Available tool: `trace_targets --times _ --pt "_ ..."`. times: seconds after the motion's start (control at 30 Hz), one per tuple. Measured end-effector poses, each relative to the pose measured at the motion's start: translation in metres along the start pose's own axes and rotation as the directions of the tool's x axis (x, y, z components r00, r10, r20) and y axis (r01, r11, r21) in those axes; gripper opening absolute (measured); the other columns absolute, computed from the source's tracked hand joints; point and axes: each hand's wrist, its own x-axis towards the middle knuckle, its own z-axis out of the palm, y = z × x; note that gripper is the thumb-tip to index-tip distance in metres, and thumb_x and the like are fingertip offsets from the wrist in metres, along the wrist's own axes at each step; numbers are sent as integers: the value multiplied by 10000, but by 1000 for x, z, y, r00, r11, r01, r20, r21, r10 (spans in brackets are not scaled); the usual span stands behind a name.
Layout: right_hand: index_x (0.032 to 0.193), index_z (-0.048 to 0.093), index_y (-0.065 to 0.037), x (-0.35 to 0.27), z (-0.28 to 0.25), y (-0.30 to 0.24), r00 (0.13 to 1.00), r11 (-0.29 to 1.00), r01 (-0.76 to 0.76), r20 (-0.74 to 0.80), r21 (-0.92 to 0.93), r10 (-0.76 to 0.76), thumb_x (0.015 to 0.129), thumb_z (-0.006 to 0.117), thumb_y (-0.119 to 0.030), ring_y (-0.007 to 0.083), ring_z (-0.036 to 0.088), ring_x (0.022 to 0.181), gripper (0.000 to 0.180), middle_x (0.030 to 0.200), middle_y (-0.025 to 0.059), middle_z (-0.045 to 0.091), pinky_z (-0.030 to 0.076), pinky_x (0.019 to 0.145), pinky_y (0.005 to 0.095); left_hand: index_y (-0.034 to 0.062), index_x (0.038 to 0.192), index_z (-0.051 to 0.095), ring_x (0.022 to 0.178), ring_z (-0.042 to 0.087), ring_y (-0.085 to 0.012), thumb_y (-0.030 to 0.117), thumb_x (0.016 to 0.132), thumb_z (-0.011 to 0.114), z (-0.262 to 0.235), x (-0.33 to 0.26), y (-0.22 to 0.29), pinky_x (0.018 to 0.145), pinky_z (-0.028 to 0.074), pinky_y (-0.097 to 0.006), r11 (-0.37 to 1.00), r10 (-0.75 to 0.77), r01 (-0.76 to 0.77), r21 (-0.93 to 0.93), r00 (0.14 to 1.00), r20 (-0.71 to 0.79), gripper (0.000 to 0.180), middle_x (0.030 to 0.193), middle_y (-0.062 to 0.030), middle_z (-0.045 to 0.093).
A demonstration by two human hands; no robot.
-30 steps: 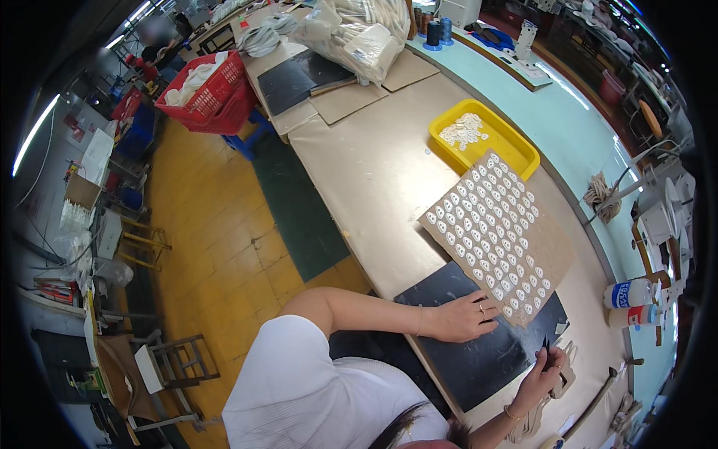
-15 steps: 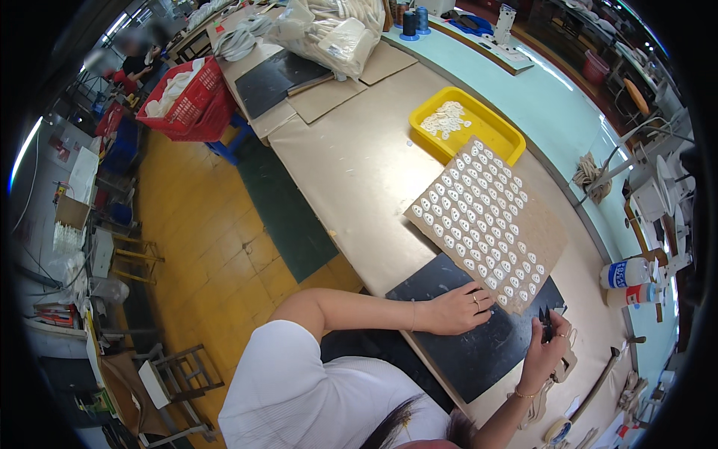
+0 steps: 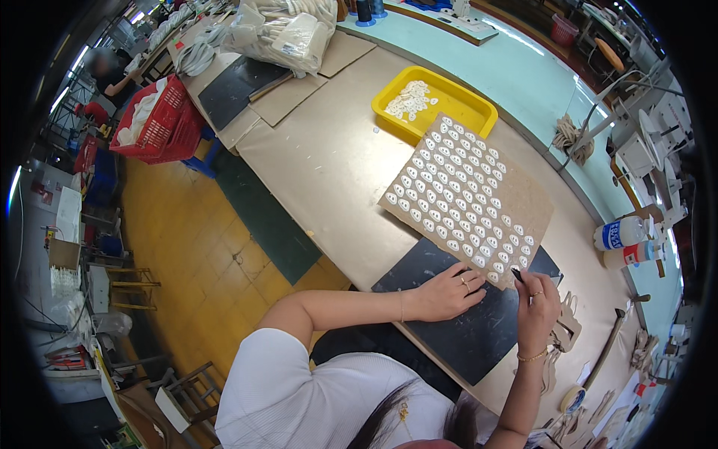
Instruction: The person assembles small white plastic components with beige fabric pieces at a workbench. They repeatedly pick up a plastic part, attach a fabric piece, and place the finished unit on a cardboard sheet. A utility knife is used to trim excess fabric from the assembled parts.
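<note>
A brown board (image 3: 527,196) slopes over the table, resting partly on the yellow tray and partly on a black mat (image 3: 471,348). Rows of small white oval patches (image 3: 479,230) with dark marks cover most of it; its right side is bare. My left hand (image 3: 447,294) lies on the black mat, fingers stretched out by the board's near edge. In my right hand (image 3: 537,303) is a small black pair of thread snips (image 3: 517,275), mostly covered by my fingers. Its tip is at the patches near the board's lower corner; contact is unclear.
Loose white patches (image 3: 410,101) lie in the yellow tray (image 3: 479,116). Two bottles (image 3: 622,233) and a tape roll (image 3: 573,399) are at the right. A clear bag (image 3: 288,34) stands at the far left end, with red baskets (image 3: 161,123) beyond the table edge.
My right hand has moved up and left, bringing the snips from beside the board to its lower corner patches. My left hand stays by the board's edge. The whole view has shifted slightly.
</note>
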Motion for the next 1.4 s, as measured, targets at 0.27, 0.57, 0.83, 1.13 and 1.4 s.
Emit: trace_targets --times 0.27,0.57,0.83,1.13,1.4 --pt "965 734 -96 3 2 3 990 996 46 140 -77 -35 829 755 -130 264 678 785 141 888 53 688 523 661 381 34 1133 670 1168 594 -285 162 803 716 0 7 -4 995 428 -445 999 -18 19 -43 1000 15 356 1215 -147 631" --pt "891 711 -99 -9 12 16 974 971 131 208 -200 -89 777 660 -117 193 643 752 125 800 14 613 512 613 338 71 1186 679 1208 573 -281 133 810 743 -4 9 -1 1030 407 -459 999 -28 31 -38 996 82 386 1278 -119 631" --pt "824 691 -99 1 19 6 938 926 279 279 -253 -206 756 664 -126 187 642 763 79 796 11 615 513 652 346 58 1136 683 1197 565 -270 148 824 726 -5 7 -2 1030 399 -452 999 -30 33 -44 998 48 327 1260 -125 636" --pt "801 709 -86 9 27 16 918 951 268 341 -154 -204 798 682 -135 231 668 761 56 803 54 636 530 683 380 37 1100 682 1175 573 -271 138 812 720 -6 12 -2 1034 413 -427 997 -25 28 -70 999 46 308 1242 -134 642" --pt "1028 793 -58 11 26 50 797 814 -475 555 334 238 830 813 -197 202 688 783 243 891 82 741 530 723 301 30 1115 684 1172 581 -293 108 802 730 -5 11 -2 1022 437 -441 996 -41 46 -83 998 55 326 1262 -139 638"
